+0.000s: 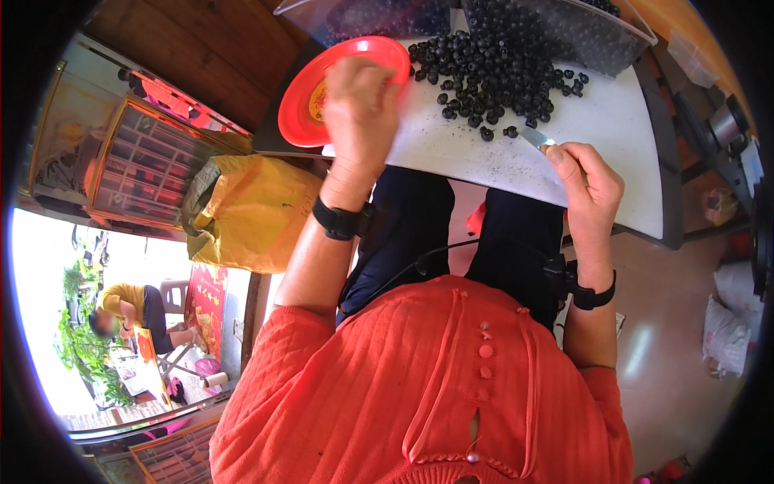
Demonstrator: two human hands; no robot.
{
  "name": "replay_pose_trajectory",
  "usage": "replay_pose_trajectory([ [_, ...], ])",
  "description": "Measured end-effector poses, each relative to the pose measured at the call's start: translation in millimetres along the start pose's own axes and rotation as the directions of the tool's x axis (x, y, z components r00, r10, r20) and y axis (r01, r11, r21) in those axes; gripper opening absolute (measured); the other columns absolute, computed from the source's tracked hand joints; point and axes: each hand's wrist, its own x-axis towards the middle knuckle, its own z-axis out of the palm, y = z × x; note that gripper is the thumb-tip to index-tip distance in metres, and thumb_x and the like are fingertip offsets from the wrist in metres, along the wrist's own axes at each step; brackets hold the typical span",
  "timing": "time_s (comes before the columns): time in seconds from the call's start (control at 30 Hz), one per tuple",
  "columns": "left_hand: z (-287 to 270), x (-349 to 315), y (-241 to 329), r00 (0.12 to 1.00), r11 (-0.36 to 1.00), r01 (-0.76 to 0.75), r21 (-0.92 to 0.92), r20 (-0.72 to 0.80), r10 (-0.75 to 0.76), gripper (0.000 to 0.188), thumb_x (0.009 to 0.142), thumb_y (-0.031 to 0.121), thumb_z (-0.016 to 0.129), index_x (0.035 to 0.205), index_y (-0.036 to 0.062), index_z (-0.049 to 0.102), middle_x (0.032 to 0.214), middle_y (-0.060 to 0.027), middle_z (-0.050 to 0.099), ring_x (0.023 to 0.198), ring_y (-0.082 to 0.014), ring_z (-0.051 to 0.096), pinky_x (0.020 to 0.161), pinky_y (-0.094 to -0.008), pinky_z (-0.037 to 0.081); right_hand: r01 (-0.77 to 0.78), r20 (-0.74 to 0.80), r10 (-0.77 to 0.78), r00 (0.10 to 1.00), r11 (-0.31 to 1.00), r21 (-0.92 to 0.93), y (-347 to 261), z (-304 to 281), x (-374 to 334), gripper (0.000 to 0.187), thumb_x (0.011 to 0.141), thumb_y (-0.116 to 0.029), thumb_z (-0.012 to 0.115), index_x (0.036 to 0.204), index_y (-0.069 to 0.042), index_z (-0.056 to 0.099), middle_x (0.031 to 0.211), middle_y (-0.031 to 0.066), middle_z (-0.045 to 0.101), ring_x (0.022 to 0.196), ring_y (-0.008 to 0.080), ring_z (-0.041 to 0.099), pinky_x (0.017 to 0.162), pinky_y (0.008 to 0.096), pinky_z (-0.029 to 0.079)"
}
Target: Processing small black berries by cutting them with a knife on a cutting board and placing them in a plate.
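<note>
My right hand (592, 181) grips a small knife (536, 139), its short flat blade pointing left over the white board (468, 153). Just beyond the blade lies a heap of small round black pieces, bead-like (496, 73), with a few strays along its near edge. My left hand (363, 113) is above a red plate (298, 105) with a yellow patterned middle. Its fingers are curled together and partly blurred; whatever they may hold is hidden.
Clear plastic bins (597, 36) with more black pieces stand at the board's far side. Dark crumbs dot the board. A yellow bag (250, 210) sits left of my left forearm. Outside at far left, another person (137, 310) sits bent over. White sacks (726, 331) rest at right.
</note>
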Motion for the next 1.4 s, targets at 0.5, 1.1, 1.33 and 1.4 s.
replay_pose_trajectory([
  [0.5, 48, -23, 58, 0.854, 0.941, -0.321, -0.109, 0.398, 0.337, 0.020, 0.073, 0.004, 0.077, 0.090, 0.0040, 0.068, 0.090, -0.0079, 0.058, 0.088, -0.0286, 0.060, 0.068, -0.0397, 0.053, 0.006, -0.010, -0.006, 1.000, 1.000, -0.015, 4, 0, -1, 0.016, 0.094, -0.011, 0.075, 0.089, 0.003, 0.070, 0.073, 0.0032, 0.064, 0.063, 0.0079, 0.052, 0.057, 0.0239, 0.042],
  [1.1, 18, -31, 66, 0.799, 0.570, 0.528, -0.629, 0.596, -0.083, 0.016, 0.095, 0.003, 0.067, 0.110, -0.0006, 0.072, 0.093, -0.0055, 0.066, 0.075, -0.0115, 0.059, 0.062, -0.0255, 0.049, -0.177, 0.088, 0.182, 0.979, 0.982, -0.063, -8, -3, 5, 0.024, 0.092, -0.019, 0.077, 0.084, 0.001, 0.069, 0.061, -0.0005, 0.053, 0.058, 0.0064, 0.043, 0.053, 0.0251, 0.036],
  [1.33, 15, -33, 72, 0.617, 0.062, 0.784, -0.618, 0.763, -0.195, 0.020, 0.102, 0.005, 0.061, 0.118, -0.0032, 0.069, 0.091, -0.0076, 0.070, 0.070, -0.0086, 0.059, 0.057, -0.0215, 0.047, -0.180, 0.098, 0.184, 0.978, 0.983, -0.046, -10, 2, 1, 0.025, 0.093, -0.020, 0.077, 0.083, 0.001, 0.069, 0.060, -0.0012, 0.050, 0.057, 0.0058, 0.042, 0.052, 0.0253, 0.035],
  [1.4, 15, -35, 72, 0.606, 0.128, 0.796, -0.592, 0.776, -0.177, 0.020, 0.102, 0.006, 0.061, 0.117, -0.0038, 0.069, 0.091, -0.0072, 0.070, 0.067, -0.0090, 0.059, 0.057, -0.0213, 0.046, -0.191, 0.104, 0.195, 0.975, 0.980, -0.048, -12, 2, 1, 0.025, 0.093, -0.020, 0.077, 0.083, 0.001, 0.069, 0.059, -0.0016, 0.050, 0.056, 0.0059, 0.041, 0.052, 0.0254, 0.034],
])
